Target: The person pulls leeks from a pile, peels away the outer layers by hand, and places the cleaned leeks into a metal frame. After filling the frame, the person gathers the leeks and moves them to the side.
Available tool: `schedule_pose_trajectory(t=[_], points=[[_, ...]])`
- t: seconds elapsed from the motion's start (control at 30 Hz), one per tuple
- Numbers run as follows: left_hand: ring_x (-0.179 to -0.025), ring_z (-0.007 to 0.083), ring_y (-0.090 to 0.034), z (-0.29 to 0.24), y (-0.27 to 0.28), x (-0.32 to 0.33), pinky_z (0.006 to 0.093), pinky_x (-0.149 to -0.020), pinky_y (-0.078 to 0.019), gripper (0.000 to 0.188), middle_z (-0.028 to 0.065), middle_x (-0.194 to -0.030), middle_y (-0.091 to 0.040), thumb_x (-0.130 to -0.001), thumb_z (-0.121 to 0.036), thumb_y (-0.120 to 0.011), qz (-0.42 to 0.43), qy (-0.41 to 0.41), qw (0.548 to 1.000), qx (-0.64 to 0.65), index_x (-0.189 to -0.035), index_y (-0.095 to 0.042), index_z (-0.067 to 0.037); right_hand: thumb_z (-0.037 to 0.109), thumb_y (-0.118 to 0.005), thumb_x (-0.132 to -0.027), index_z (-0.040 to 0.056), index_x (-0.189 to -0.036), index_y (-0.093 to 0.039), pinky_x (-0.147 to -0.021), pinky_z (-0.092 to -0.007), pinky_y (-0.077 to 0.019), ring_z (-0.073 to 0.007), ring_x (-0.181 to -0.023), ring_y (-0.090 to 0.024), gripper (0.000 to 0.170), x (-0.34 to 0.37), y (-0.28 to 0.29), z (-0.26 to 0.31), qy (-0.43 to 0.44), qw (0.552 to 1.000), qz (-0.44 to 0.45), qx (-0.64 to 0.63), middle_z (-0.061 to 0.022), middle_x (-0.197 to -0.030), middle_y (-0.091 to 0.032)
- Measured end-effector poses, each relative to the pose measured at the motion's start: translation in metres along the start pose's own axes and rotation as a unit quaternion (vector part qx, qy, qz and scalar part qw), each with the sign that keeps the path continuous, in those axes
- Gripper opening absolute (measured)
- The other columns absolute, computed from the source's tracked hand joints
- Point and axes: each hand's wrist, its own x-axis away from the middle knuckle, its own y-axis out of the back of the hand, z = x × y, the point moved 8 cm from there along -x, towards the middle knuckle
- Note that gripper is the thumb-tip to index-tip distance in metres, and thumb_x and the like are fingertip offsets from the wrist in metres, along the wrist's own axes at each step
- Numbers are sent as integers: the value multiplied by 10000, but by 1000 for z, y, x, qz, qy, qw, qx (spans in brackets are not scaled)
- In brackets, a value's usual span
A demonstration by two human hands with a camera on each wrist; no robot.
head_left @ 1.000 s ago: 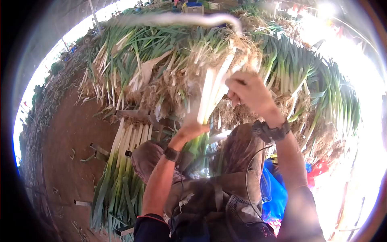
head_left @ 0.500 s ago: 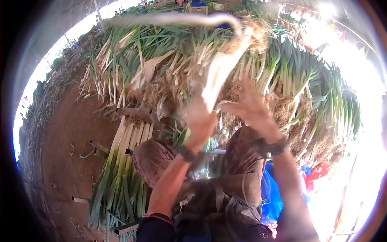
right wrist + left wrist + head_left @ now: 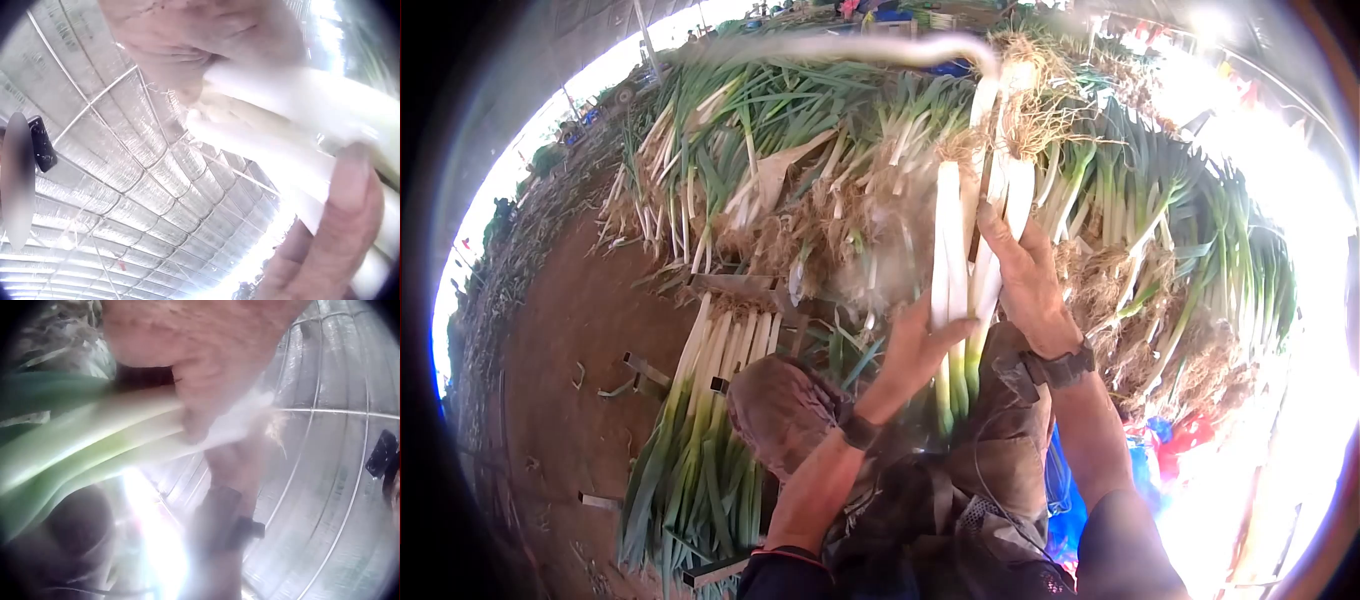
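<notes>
Several leeks point(image 3: 945, 240) with thick white shafts stand root end up in front of me, above my lap. My left hand point(image 3: 912, 352) grips them low, where white turns to green. In the left wrist view its thumb lies across the leek shafts point(image 3: 119, 434). Higher up, my right hand point(image 3: 1032, 285) holds the shafts from the right. The right wrist view has thumb and fingers on both sides of the white shafts point(image 3: 262, 137). Shaggy roots point(image 3: 1040, 125) hang from the upper ends.
Heaped leeks point(image 3: 1100, 190) with tangled roots point(image 3: 840, 220) spread across the front. At the left, a bundle of leeks point(image 3: 710, 400) lies in a metal rack point(image 3: 735, 282) above brown ground point(image 3: 570, 400). A blue bag point(image 3: 1065, 510) sits beside my right leg. A blurred pale bar point(image 3: 840, 48) crosses the top.
The right hand, apart from the leeks with spread fingers half a second ago, now holds their shafts. The leeks have swung more upright and fanned apart, with the left hand slightly further right.
</notes>
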Motion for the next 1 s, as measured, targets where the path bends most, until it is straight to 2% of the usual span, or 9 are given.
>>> schedule_pose_trajectory(t=[0.27, 0.4, 0.47, 0.6, 0.63, 0.67, 0.73, 0.83, 1.0], points=[[-910, 84, -615, 12, 0, 4, 279, -785, -519, 399, 46, -1050, -689, -973, -174, -663, 7, -11, 1000, 16, -1301, -565, 31, 316, -657, -1009, 29, -988, -742, -568, -206, -456, -21, -664, -596, 301, -5, 10, -8, -27, 994, -51, -92, 23, -811, -699], [-950, 107, -621, 13, 11, 6, 295, -833, -522, 402, 62, -1079, -681, -975, -148, -647, -20, 28, 999, 34, -1318, -542, 34, 325, -663, -1001, 45, -958, -748, -530, -196, -433, -17, -606, -566, 296, -7, 12, -29, -56, 997, -4, -52, 38, -758, -678], [-1028, 121, -609, -4, 12, 0, 311, -902, -508, 448, 78, -1162, -659, -977, -129, -636, -6, 21, 999, 46, -1366, -488, 35, 352, -657, -1003, 25, -907, -736, -510, -186, -414, -22, -557, -512, 351, -7, 10, -60, -62, 989, 76, 106, 52, -691, -625], [-1147, 121, -556, -7, 11, -4, 311, -979, -469, 504, 86, -1294, -593, -977, -128, -639, 23, 2, 997, 78, -1409, -434, 31, 384, -630, -1015, 0, -1040, -682, -657, -228, -490, -56, -748, -568, 388, -6, 9, -92, -118, 992, 37, 36, 7, -856, -657], [-1020, 124, -597, -8, 14, -5, 300, -863, -497, 458, 83, -1171, -632, -975, -151, -646, -9, -23, 998, 54, -1355, -469, 33, 384, -630, -1015, 0, -1040, -682, -657, -228, -490, -56, -748, -568, 388, -3, 0, -73, -117, 992, 38, 35, 7, -856, -657], [-893, 127, -638, -9, 18, -4, 289, -747, -524, 417, 80, -1048, -672, -972, -174, -653, -41, -46, 998, 30, -1301, -504, 35, 355, -631, -1014, 8, -1091, -663, -699, -243, -500, -66, -806, -582, 357, 1, -9, -45, -85, 994, 62, 15, -6, -908, -667], [-904, 141, -641, -10, 21, -2, 304, -757, -526, 424, 94, -1052, -670, -969, -186, -661, -82, -37, 996, -13, -1291, -502, 39, 326, -631, -1014, 15, -1142, -645, -742, -258, -509, -76, -865, -596, 336, 3, -19, -22, -55, 995, 83, -4, -19, -959, -676], [-917, 168, -643, -8, 24, 2, 331, -777, -527, 428, 124, -1056, -665, -965, -197, -671, -145, -10, 986, -79, -1273, -497, 44, 184, -677, -963, 7, -1299, -571, -813, -288, -518, -106, -896, -619, 394, 4, -31, -20, 11, 977, 116, 178, -37, -997, -686], [-910, 195, -642, -3, 28, 5, 348, -785, -520, 404, 162, -1038, -665, -977, -164, -649, -165, 39, 963, -211, -1280, -487, 48, 126, -669, -953, 11, -1310, -553, -788, -306, -540, -114, -938, -638, 393, 4, -35, -30, 41, 995, 50, 75, -72, -1076, -680]])
